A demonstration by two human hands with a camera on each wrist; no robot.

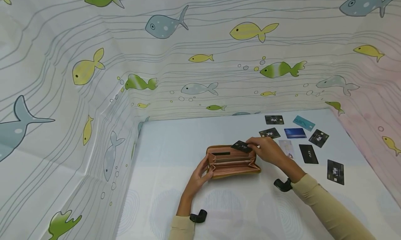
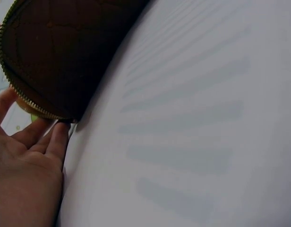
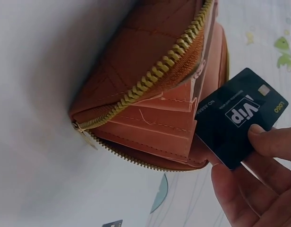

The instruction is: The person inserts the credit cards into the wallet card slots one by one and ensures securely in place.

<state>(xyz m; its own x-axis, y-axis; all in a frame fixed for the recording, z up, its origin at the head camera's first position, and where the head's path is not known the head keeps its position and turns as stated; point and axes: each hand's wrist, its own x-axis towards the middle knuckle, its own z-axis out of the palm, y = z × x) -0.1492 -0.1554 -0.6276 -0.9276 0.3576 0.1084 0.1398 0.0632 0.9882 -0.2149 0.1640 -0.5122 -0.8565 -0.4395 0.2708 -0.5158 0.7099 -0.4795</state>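
A brown zip-around wallet (image 1: 233, 170) with a quilted outside lies unzipped on the table, its pink-tan compartments spread toward the head camera. My left hand (image 1: 196, 177) grips the wallet's left end, thumb in front; in the left wrist view that hand (image 2: 29, 156) has its fingers along the gold zipper edge. Between thumb and fingers my right hand (image 1: 267, 150) pinches a black VIP card (image 1: 241, 146) over the wallet's back right part. Seen from the right wrist, the card (image 3: 240, 116) is tilted, one corner at the card slots. A dark strip (image 1: 221, 153) shows in the back slot.
Right of the wallet lie several cards: black VIP cards (image 1: 335, 172), a blue card (image 1: 295, 133), a teal card (image 1: 304, 123) and a pale card (image 1: 286, 149). Fish-printed sheeting (image 1: 200, 73) rises behind the table and along both sides.
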